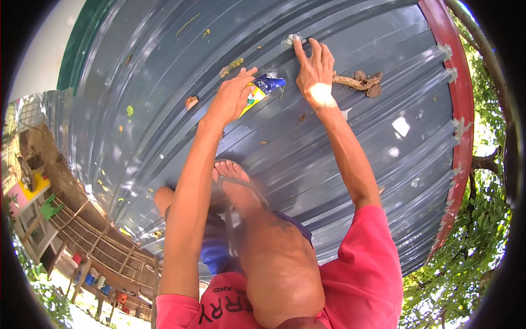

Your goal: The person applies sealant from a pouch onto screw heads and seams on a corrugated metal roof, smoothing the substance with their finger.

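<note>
My left hand [231,100] is closed round a yellow and blue pouch [255,95], its crumpled blue end sticking out to the right. Farther out, my right hand [316,74] reaches over the grey-blue ribbed metal roof [350,142]. Its index finger is stretched out and touches a small whitish-grey blob [290,40] on the sheet; the other fingers are apart and hold nothing. Just right of that hand lies a dry piece of branch [356,82] with brown roundish pieces.
My foot in a flip-flop [241,181] stands on the roof. Red trim [463,131] with grey smears borders the right edge, with tree foliage [482,219] beyond. Dry leaves [191,102] lie scattered. Below the left edge is a wooden stick fence [109,247].
</note>
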Tool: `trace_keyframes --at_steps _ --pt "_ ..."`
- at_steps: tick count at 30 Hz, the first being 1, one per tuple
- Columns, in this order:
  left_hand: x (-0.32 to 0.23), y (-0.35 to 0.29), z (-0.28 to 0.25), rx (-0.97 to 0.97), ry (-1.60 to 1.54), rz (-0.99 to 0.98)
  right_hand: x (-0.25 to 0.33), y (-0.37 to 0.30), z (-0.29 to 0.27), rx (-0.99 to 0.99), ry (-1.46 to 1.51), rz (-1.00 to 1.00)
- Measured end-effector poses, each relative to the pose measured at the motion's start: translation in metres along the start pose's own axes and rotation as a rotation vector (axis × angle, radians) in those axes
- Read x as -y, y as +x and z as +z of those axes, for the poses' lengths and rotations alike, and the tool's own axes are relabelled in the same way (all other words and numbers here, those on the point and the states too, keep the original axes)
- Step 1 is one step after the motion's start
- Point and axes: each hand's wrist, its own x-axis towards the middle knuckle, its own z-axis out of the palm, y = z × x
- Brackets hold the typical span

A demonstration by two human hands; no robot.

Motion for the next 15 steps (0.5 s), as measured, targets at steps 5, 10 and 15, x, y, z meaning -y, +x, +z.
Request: trace_keyframes --at_steps 5,10,15 --pt "-0.004 -0.002 0.001 -0.01 -0.029 -0.043 0.017 -0.003 0.001 -0.005 -0.021 0.025" --pt "-0.004 -0.002 0.004 -0.068 -0.018 0.007 0.0 0.007 -0.017 -0.078 0.301 0.171" --pt "-0.001 -0.004 0.002 -0.026 -0.02 -0.027 -0.012 0.028 -0.008 -0.007 0.277 0.102"
